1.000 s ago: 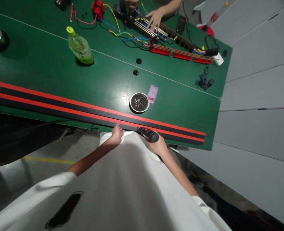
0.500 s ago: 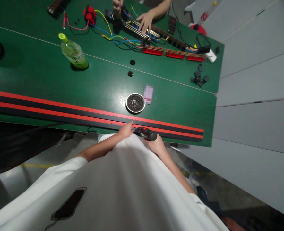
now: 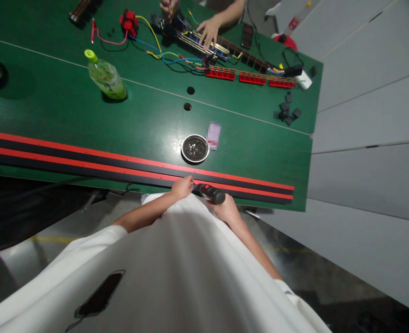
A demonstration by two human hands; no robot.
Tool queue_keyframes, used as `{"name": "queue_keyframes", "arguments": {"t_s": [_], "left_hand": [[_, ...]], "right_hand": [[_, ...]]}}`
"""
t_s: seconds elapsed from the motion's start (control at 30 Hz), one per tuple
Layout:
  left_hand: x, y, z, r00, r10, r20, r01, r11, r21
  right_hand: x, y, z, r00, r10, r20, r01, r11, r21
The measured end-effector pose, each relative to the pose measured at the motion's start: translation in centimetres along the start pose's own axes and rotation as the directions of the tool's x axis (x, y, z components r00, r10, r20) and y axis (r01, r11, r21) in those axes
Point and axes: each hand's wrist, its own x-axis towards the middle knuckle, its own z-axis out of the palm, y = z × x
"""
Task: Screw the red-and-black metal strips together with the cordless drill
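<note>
My right hand (image 3: 227, 209) is wrapped around the grip of a black cordless screwdriver (image 3: 210, 193) with a red button. The tool's front end points left, toward my left hand (image 3: 182, 187). My left fingers are pinched together right at the tool's tip; whatever is between them is too small to make out. Both hands are at the near table edge, over the closer of two long red-and-black strips (image 3: 138, 174). Just beyond the strips stands a round dish (image 3: 195, 148) of small dark pieces, seemingly screws, with a blurred pinkish packet (image 3: 213, 136) beside it.
Across the green table (image 3: 149, 125), a co-worker's hands (image 3: 209, 31) work on a wired assembly (image 3: 204, 46). A green-capped bottle (image 3: 106, 76) stands at left. Red blocks (image 3: 220, 73) and small black parts (image 3: 285, 112) lie at right. A grey panelled wall (image 3: 367, 171) borders the table's right end.
My hands and the screwdriver have hardly moved. At the far side, one of the co-worker's hands has shifted slightly left with the dark part near it.
</note>
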Motion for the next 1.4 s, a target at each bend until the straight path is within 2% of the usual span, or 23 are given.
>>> {"name": "queue_keyframes", "arguments": {"t_s": [0.2, 0.4, 0.57, 0.9, 1.23, 1.4], "left_hand": [[0.0, 0.3, -0.2, 1.000, 0.000, 0.000, 0.000, 0.999, 0.054], [0.0, 0.2, -0.1, 1.000, -0.008, -0.008, 0.008, 0.998, 0.065], [0.0, 0.1, -0.1, 1.000, -0.020, -0.008, 0.020, 0.998, 0.059], [0.2, -0.2, 0.2, 1.000, -0.018, -0.015, 0.018, 1.000, 0.021], [0.2, -0.1, 0.0, 1.000, -0.020, -0.010, 0.021, 0.998, 0.054], [0.2, 0.0, 0.0, 1.000, -0.018, -0.023, 0.019, 0.998, 0.058]], "right_hand": [[-0.3, -0.5, -0.3, 0.999, 0.031, 0.022, -0.030, 0.999, -0.042], [-0.4, -0.2, 0.2, 0.999, 0.049, 0.024, -0.050, 0.998, 0.034], [-0.5, 0.3, 0.8, 0.999, -0.038, -0.035, 0.042, 0.990, 0.133], [-0.1, 0.7, 0.8, 0.999, -0.034, -0.033, 0.039, 0.989, 0.144], [0.3, 0.8, 0.7, 0.999, -0.044, -0.028, 0.047, 0.990, 0.131], [0.1, 0.5, 0.6, 0.998, -0.033, -0.061, 0.041, 0.991, 0.129]]}}
